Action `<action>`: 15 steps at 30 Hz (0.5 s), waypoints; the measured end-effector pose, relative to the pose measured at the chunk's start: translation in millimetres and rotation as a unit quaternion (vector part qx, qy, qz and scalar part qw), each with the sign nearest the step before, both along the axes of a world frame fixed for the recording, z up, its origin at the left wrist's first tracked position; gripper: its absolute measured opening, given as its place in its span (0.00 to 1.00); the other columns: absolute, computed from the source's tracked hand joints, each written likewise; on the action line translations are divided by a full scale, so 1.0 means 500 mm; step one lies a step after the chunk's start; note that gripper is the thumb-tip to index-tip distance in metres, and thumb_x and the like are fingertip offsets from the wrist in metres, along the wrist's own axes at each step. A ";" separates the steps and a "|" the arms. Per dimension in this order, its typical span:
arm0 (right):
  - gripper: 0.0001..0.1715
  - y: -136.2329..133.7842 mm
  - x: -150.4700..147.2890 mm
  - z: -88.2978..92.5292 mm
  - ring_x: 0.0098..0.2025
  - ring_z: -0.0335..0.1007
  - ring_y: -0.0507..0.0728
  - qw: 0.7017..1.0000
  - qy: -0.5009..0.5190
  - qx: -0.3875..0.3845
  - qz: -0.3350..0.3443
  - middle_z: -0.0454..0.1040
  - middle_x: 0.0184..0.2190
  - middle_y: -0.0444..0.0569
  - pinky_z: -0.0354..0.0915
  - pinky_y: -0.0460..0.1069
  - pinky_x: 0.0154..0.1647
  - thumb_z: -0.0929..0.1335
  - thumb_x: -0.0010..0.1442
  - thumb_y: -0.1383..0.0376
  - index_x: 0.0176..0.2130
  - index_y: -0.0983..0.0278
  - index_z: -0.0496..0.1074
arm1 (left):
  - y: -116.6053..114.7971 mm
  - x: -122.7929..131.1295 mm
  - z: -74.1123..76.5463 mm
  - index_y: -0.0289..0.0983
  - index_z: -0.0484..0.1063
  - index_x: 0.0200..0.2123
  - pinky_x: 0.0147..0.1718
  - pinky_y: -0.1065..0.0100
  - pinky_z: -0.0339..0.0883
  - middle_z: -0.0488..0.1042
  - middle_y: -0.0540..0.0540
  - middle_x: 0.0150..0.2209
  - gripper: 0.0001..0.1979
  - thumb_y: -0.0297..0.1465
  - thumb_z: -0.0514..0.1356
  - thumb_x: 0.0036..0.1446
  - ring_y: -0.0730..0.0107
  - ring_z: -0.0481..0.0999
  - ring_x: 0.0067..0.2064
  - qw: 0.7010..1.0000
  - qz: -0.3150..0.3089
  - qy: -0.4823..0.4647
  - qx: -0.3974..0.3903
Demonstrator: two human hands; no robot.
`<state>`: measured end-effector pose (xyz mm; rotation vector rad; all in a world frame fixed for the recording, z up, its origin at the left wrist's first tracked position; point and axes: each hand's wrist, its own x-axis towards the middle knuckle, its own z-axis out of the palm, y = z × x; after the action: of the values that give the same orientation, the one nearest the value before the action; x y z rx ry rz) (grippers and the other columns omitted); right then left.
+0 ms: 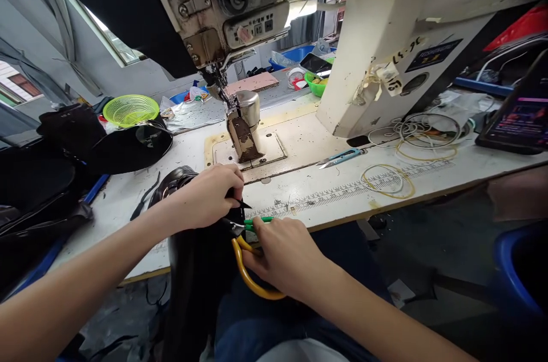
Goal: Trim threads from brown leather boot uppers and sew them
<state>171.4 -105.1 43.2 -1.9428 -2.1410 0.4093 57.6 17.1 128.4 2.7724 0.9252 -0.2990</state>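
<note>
From my remote post I judge the work on the black piece (192, 270) to be partway: it is gripped and the scissors (244, 272) are brought up against it, but I see no finished cut, and the blades are mostly hidden, so I cannot tell how much is left. The black piece lies left of centre, draped over the front edge of the surface (280, 190). My left hand (216, 196) is closed in a pinch on its upper end, a thin dark tip poking out past the fingers; my right hand (289, 256) is curled around the scissors, whose green and yellow handles stand apart. Counting, I have two hands, one black piece held and one pair of scissors. Behind them stands one sewing machine (368, 53), with one pair of blue snips (342, 157) between its base and the front edge. One phone (520, 113) leans at the right end, and one ring of cord (386, 181) lies near the front edge, with more coils, too tangled to count, behind it. Toward the left end sits one yellow-green basket (131, 111); the dark goods (34, 179) beside that end merge too much for me to number.
</note>
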 end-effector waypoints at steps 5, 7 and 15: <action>0.18 0.060 -0.058 0.000 0.36 0.80 0.63 0.999 0.036 0.007 0.016 0.80 0.31 0.54 0.65 0.51 0.31 0.67 0.64 0.53 0.37 0.66 0.75 | 0.005 -0.017 -0.002 0.38 0.74 0.28 0.47 0.69 0.68 0.74 0.50 0.49 0.07 0.23 0.62 0.58 0.69 0.75 0.47 0.999 -0.009 -0.001 0.040; 0.18 0.100 -0.091 0.000 0.37 0.79 0.60 0.998 0.052 -0.003 0.037 0.80 0.33 0.51 0.69 0.51 0.35 0.68 0.66 0.53 0.36 0.66 0.76 | 0.009 -0.034 -0.006 0.37 0.73 0.30 0.43 0.68 0.68 0.74 0.48 0.47 0.08 0.21 0.58 0.60 0.69 0.76 0.44 0.997 -0.009 0.015 0.079; 0.18 0.234 -0.156 0.000 0.47 0.75 0.58 0.992 0.068 -0.016 0.101 0.75 0.48 0.52 0.72 0.58 0.49 0.68 0.68 0.55 0.51 0.65 0.73 | -0.069 -0.180 -0.064 0.26 0.74 0.42 0.37 0.56 0.73 0.77 0.32 0.39 0.17 0.12 0.49 0.56 0.46 0.78 0.40 0.948 0.100 0.179 0.243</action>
<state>93.3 11.8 43.0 -1.6655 -2.2614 0.5988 -32.2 -17.2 96.4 3.0781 1.5412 -0.6328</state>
